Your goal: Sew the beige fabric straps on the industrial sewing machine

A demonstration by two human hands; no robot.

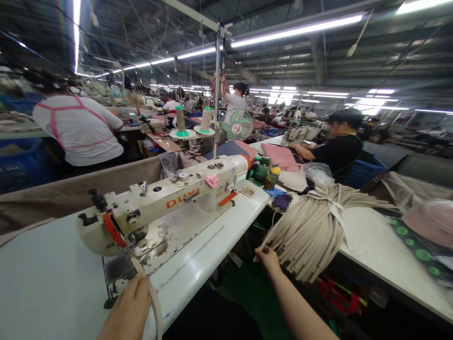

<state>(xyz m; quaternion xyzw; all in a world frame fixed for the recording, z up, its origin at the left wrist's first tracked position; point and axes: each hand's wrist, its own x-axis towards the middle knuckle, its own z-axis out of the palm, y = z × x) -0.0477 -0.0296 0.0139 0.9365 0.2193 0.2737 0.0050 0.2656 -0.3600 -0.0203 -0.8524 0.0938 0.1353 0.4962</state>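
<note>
My left hand [131, 302] is closed on a beige fabric strap [155, 302], whose end points up toward the needle area of a white sewing machine [198, 189]. The rest of that strap curves down past my wrist over the table edge. Off to the right, my right hand [268, 259] pinches the end of one strap from a thick bundle of beige straps [311, 231]. This bundle is tied round its middle with a pale band and hangs over the edge of the side table.
Thread cones [181, 122] stand behind the machine near a green fan [236, 125]. Jars [272, 177] and pink fabric pieces [281, 157] lie on the side table [368, 236]. Co-workers sit at left and right; another person stands behind. A gap separates the two tables.
</note>
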